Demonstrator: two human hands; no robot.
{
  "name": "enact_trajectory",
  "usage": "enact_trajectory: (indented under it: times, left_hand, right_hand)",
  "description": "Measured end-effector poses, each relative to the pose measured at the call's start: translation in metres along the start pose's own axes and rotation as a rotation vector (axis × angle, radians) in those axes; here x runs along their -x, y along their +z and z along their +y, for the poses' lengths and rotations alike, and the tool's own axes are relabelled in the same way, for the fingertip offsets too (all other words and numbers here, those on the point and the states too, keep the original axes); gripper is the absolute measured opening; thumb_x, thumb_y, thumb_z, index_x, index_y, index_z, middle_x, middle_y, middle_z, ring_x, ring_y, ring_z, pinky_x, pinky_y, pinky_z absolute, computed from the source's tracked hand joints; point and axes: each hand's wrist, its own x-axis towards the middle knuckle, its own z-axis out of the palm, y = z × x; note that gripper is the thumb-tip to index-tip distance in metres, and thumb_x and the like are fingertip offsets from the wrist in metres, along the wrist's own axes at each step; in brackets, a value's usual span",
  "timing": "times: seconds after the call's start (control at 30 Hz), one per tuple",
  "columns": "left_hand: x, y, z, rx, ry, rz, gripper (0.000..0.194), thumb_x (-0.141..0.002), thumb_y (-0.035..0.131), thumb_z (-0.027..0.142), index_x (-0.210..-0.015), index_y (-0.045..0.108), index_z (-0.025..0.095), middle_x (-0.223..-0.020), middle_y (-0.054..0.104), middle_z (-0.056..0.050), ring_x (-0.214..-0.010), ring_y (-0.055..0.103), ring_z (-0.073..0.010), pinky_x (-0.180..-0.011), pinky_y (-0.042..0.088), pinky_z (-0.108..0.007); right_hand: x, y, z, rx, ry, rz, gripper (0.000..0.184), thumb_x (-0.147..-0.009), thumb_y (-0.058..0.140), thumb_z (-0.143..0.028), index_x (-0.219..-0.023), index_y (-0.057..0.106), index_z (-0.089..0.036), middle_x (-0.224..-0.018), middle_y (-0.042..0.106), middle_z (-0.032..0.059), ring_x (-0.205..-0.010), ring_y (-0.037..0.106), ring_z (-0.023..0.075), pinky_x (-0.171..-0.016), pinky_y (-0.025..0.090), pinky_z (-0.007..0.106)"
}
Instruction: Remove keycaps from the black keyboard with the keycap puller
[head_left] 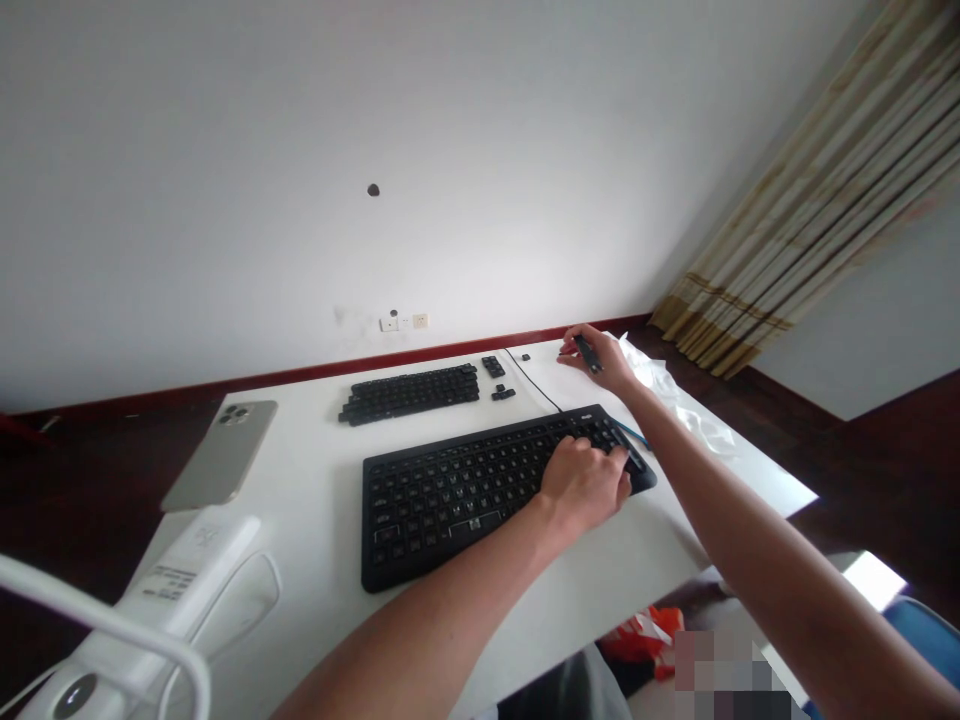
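A black keyboard [465, 500] lies on the white table, its keycaps off over much of it and the switch sockets showing. My left hand [586, 478] rests on its right part with curled fingers, pressing against the keys there; the fingertips are partly hidden. Beyond the keyboard's far right corner, my right hand [600, 360] is closed around a slim black tool [587, 353], whose exact kind I cannot make out. At that hand's fingertips, close to the tabletop, a tiny dark piece shows. A single keycap [526, 357] lies to their left.
Removed black keycaps [409, 393] stand in rows behind the keyboard, with smaller groups [493, 367] beside them. A phone [221, 455] and a white power strip [169, 590] occupy the left side. Crumpled clear plastic [701, 425] lies along the right edge. A cable [534, 382] runs behind the keyboard.
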Motion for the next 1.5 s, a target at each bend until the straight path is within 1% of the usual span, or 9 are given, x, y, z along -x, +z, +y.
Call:
enact_trajectory:
  times: [0.1, 0.17, 0.27, 0.4, 0.53, 0.63, 0.83, 1.2, 1.5]
  left_hand:
    - [-0.001, 0.003, -0.001, 0.008, 0.001, 0.006, 0.021, -0.103, 0.056, 0.036, -0.106, 0.068, 0.018, -0.087, 0.078, -0.007, -0.089, 0.074, -0.0261, -0.086, 0.055, -0.040]
    - [-0.001, 0.006, -0.002, 0.009, 0.002, 0.013, 0.021, -0.103, 0.056, 0.036, -0.105, 0.067, 0.018, -0.088, 0.078, -0.007, -0.089, 0.074, -0.0256, -0.086, 0.055, -0.040]
    - [-0.001, 0.010, -0.002, 0.012, -0.001, 0.023, 0.021, -0.104, 0.055, 0.037, -0.104, 0.066, 0.019, -0.089, 0.079, -0.007, -0.089, 0.073, -0.0250, -0.086, 0.055, -0.040]
    - [-0.002, 0.011, -0.002, 0.020, -0.009, 0.029, 0.021, -0.104, 0.053, 0.036, -0.105, 0.065, 0.019, -0.088, 0.078, -0.007, -0.089, 0.073, -0.0255, -0.086, 0.055, -0.041]
    - [-0.002, 0.011, -0.001, 0.024, -0.011, 0.024, 0.021, -0.105, 0.052, 0.036, -0.104, 0.065, 0.019, -0.087, 0.078, -0.007, -0.088, 0.072, -0.0253, -0.086, 0.055, -0.041]
    - [-0.002, 0.010, -0.001, 0.025, -0.012, 0.017, 0.021, -0.105, 0.051, 0.035, -0.104, 0.065, 0.019, -0.087, 0.078, -0.007, -0.088, 0.072, -0.0249, -0.086, 0.055, -0.041]
    - [-0.003, 0.009, -0.001, 0.024, -0.014, 0.011, 0.020, -0.105, 0.051, 0.034, -0.104, 0.064, 0.020, -0.087, 0.078, -0.006, -0.087, 0.072, -0.0247, -0.085, 0.055, -0.040]
    - [-0.003, 0.008, -0.001, 0.031, -0.017, 0.007, 0.018, -0.105, 0.052, 0.034, -0.104, 0.063, 0.020, -0.088, 0.078, -0.006, -0.088, 0.072, -0.0249, -0.086, 0.055, -0.040]
    - [-0.003, 0.008, -0.001, 0.024, -0.015, 0.020, 0.018, -0.105, 0.051, 0.033, -0.104, 0.064, 0.020, -0.085, 0.077, -0.005, -0.087, 0.072, -0.0249, -0.085, 0.055, -0.040]
  right_hand:
    - [-0.027, 0.015, 0.025, 0.059, 0.006, -0.023, 0.038, -0.080, 0.085, -0.051, -0.099, 0.065, -0.025, -0.093, 0.080, 0.0087, -0.086, 0.075, 0.0290, -0.083, 0.055, 0.043]
    - [-0.036, 0.026, 0.035, 0.066, 0.009, -0.053, 0.035, -0.079, 0.084, -0.046, -0.099, 0.066, -0.024, -0.092, 0.080, 0.0079, -0.085, 0.075, 0.0290, -0.082, 0.054, 0.043]
    - [-0.038, 0.039, 0.041, 0.046, 0.003, -0.106, 0.033, -0.078, 0.083, -0.042, -0.102, 0.067, -0.024, -0.092, 0.080, 0.0074, -0.085, 0.075, 0.0288, -0.080, 0.054, 0.041]
    - [-0.036, 0.048, 0.041, 0.012, 0.007, -0.119, 0.032, -0.078, 0.083, -0.042, -0.101, 0.067, -0.025, -0.092, 0.080, 0.0066, -0.085, 0.075, 0.0287, -0.079, 0.054, 0.039]
    - [-0.035, 0.048, 0.042, -0.004, -0.012, -0.110, 0.032, -0.080, 0.083, -0.043, -0.100, 0.066, -0.026, -0.094, 0.079, 0.0060, -0.084, 0.072, 0.0270, -0.078, 0.054, 0.038]
    - [-0.031, 0.045, 0.046, -0.004, -0.025, -0.065, 0.032, -0.080, 0.084, -0.046, -0.098, 0.066, -0.026, -0.095, 0.079, 0.0065, -0.083, 0.071, 0.0256, -0.079, 0.053, 0.038]
    - [-0.018, 0.038, 0.055, -0.002, 0.019, -0.021, 0.032, -0.084, 0.081, -0.044, -0.103, 0.063, -0.025, -0.096, 0.081, 0.0089, -0.087, 0.075, 0.0283, -0.081, 0.055, 0.041]
    - [-0.027, 0.053, 0.067, -0.054, 0.016, -0.024, 0.033, -0.084, 0.081, -0.046, -0.104, 0.064, -0.027, -0.093, 0.080, 0.0037, -0.081, 0.074, 0.0248, -0.081, 0.057, 0.038]
    - [-0.030, 0.057, 0.063, -0.084, 0.028, -0.037, 0.038, -0.082, 0.084, -0.053, -0.102, 0.064, -0.028, -0.090, 0.080, 0.0032, -0.079, 0.074, 0.0258, -0.080, 0.057, 0.039]
